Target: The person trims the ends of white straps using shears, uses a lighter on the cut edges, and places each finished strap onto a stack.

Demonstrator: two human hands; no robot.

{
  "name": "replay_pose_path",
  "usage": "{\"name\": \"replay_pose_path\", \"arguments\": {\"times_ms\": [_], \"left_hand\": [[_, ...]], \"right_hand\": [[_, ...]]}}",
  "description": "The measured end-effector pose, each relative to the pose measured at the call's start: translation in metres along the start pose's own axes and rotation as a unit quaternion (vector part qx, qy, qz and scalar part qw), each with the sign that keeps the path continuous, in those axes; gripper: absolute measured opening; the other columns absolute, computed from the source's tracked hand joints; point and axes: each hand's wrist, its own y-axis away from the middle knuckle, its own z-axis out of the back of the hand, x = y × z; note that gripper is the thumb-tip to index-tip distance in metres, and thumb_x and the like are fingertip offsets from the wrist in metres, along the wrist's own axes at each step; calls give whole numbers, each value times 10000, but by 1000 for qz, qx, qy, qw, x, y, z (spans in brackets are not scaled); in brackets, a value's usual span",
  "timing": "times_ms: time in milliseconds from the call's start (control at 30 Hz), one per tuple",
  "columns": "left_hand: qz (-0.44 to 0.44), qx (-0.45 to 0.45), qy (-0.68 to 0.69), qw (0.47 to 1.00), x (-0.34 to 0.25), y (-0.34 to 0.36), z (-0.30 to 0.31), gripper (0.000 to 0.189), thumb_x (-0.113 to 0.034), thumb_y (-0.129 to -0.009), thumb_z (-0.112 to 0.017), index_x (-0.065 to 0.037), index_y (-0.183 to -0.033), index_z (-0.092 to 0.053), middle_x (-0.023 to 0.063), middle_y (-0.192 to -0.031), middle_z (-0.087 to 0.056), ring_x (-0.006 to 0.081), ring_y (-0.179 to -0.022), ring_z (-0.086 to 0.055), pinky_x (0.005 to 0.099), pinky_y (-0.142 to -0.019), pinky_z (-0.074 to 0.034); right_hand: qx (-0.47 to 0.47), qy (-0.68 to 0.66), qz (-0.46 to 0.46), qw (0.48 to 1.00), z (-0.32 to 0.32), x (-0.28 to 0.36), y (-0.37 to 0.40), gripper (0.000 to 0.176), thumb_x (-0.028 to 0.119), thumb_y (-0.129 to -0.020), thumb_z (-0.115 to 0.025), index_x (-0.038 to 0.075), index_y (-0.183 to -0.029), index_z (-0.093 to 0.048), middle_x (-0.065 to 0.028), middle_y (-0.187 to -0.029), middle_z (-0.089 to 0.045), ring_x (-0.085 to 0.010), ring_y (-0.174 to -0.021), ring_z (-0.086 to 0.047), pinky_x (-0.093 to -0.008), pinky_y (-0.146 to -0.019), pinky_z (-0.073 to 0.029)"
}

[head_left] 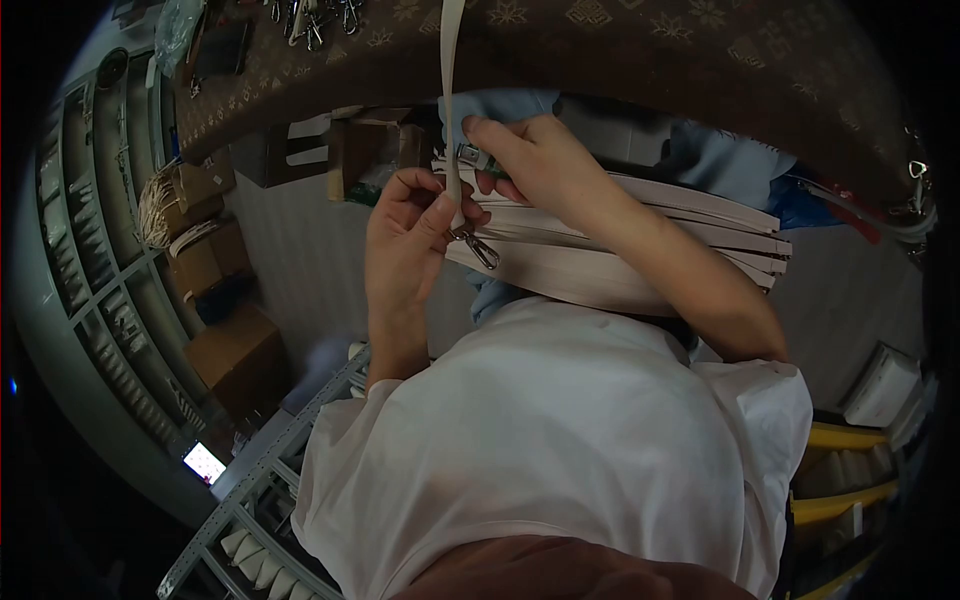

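My left hand (410, 225) is closed on a cream strap (450, 100), its thumb and fingers pinching the lower end. Just below those fingers hangs a metal snap hook (476, 247) at the strap's end. To the right of the strap, my right hand (530, 165) is closed around a small green object with a metal top (473, 155), which looks like a lighter. The fingers cover most of it, and its metal end is close to the strap. Under both hands lies a pile of pale flat straps (600, 255) across my lap.
A table with a brown patterned cloth (580, 50) spans the front, with several metal hooks (315, 20) on it. Beneath it stands an open cardboard box (345, 160). Shelving (110, 230) and brown boxes (235, 350) are at left; yellow-edged racks (845, 437) are at right.
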Motion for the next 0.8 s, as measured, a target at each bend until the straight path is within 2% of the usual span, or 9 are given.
{"name": "replay_pose_path", "arguments": {"times_ms": [167,233,367,467,500,567,600,667,800], "left_hand": [[1,15,15,1000,-3,2,-7,219,-36,-850,-474,26,-1057,-437,136,-906,-561,184,-779,-577,324,-703,-492],[-5,34,25,999,-2,-1,-16,224,-34,-861,-447,30,-1076,-437,129,-914,-558,171,-779,-569,305,-697,-487],[-34,48,-34,998,-3,-8,-27,240,-58,-888,-386,29,-1100,-458,80,-833,-540,113,-691,-510,232,-626,-433],[-63,100,-63,991,-3,-15,-34,254,-87,-900,-376,28,-1101,-480,52,-761,-522,89,-648,-475,213,-596,-404],[-81,125,-105,983,-3,-17,-36,259,-102,-906,-374,29,-1094,-494,40,-729,-513,82,-633,-462,210,-587,-397],[-61,128,-96,985,-5,-20,-47,259,-114,-907,-382,32,-1084,-502,38,-726,-521,84,-642,-474,207,-600,-404],[-33,136,-89,986,-5,-19,-53,261,-126,-909,-390,36,-1074,-510,37,-724,-528,86,-651,-486,204,-613,-410],[-27,125,-86,988,-6,-15,-61,269,-126,-909,-383,40,-1079,-510,50,-736,-542,94,-666,-503,204,-623,-414],[-14,128,-72,989,-8,-10,-61,283,-106,-902,-388,54,-1105,-502,72,-767,-575,109,-699,-541,213,-664,-434]], "right_hand": [[-119,179,186,959,29,25,43,365,320,-890,-448,-5,-815,-597,-6,-545,-475,-56,-482,-410,-208,-444,-337],[-288,232,385,845,56,33,54,237,234,-848,-521,21,-862,-623,-115,-648,-565,-219,-547,-539,-300,-498,-402],[-513,493,291,640,147,69,82,240,269,-868,-501,116,-1007,-623,-58,-855,-597,-153,-739,-566,-250,-644,-437],[-570,645,247,446,219,74,75,187,231,-818,-560,109,-937,-637,-95,-800,-586,-236,-736,-579,-334,-636,-450],[-565,646,256,444,218,80,72,187,231,-818,-560,109,-937,-637,-95,-800,-586,-236,-736,-579,-334,-636,-450],[-530,697,359,323,215,92,64,180,224,-807,-563,112,-922,-644,-89,-847,-587,-253,-801,-562,-360,-686,-441],[-520,698,369,326,205,98,54,180,224,-807,-563,112,-922,-644,-89,-847,-587,-253,-801,-562,-360,-686,-441],[-360,622,433,544,174,105,32,210,207,-794,-579,123,-980,-628,-82,-918,-573,-244,-878,-536,-329,-735,-439],[-318,681,441,490,166,99,1,185,162,-781,-577,96,-947,-626,-87,-878,-570,-260,-806,-546,-317,-699,-443]]}}
